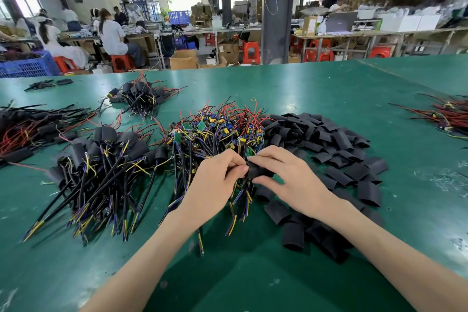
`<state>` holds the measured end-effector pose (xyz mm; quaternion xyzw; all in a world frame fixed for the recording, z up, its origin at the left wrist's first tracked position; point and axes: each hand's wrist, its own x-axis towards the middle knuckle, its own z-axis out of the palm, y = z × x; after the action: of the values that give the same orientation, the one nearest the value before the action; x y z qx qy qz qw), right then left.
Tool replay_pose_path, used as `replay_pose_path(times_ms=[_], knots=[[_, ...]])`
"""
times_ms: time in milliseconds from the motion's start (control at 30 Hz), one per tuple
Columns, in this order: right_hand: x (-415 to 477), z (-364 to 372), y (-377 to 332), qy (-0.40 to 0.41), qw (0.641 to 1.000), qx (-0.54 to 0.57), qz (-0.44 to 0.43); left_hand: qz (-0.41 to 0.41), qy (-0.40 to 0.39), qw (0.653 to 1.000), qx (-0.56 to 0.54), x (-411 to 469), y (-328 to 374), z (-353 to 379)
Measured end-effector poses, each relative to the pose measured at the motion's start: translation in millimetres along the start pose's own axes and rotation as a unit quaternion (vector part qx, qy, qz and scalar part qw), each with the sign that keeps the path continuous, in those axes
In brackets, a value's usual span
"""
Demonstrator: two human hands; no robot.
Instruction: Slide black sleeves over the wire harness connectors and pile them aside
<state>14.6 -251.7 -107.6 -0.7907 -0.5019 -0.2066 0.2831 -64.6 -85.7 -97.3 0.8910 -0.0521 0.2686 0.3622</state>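
Black sleeve (259,172) in play, held just above the middle heap of bare harnesses (217,132). The right hand (288,177) grasps it, fingers over the top and thumb underneath. The left hand (215,180) is curled in at its open left end, fingertips pinching there. Whether a connector is already inside cannot be seen; the fingers hide it.

The sleeve looks light, thin and soft, a flattened tube that will collapse if squeezed, so the better hold is by its edges to keep the mouth open. The harness looks light too, with floppy wires and a small stiff board at the head. It is probably best held close behind that board, not by the thin red leads, which could kink or snag.

Loose sleeves (336,149) lie in a heap right of the hands on the green table (329,83). The sleeved pile (106,152) sits left, near enough for a short toss aside.
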Motion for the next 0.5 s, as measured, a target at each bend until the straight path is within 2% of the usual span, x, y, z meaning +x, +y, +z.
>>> replay_pose_path(times_ms=[100, 167, 300, 400, 500], knots=[[1.0, 1.3, 0.1, 0.011, 1.000, 0.005, 0.005, 0.027, 0.018, 0.999, 0.028, 0.8, 0.3, -1.3], [2.0, 1.8, 1.3, 0.040, 0.999, -0.011, 0.005, 0.057, 0.059, 0.995, 0.058, 4.0, 1.5, -8.9], [3.6, -3.4, 8.0, 0.095, 0.993, -0.062, 0.041, 0.071, 0.245, 0.961, 0.110, 18.6, -8.1, -54.2], [3.2, -4.6, 13.8, 0.096, 0.990, -0.080, 0.066, 0.015, 0.326, 0.916, 0.233, 25.7, -34.5, -98.8], [1.8, -2.7, 18.3, 0.070, 0.990, -0.089, 0.086, -0.104, 0.325, 0.879, 0.333, 21.2, -63.8, -125.3]])
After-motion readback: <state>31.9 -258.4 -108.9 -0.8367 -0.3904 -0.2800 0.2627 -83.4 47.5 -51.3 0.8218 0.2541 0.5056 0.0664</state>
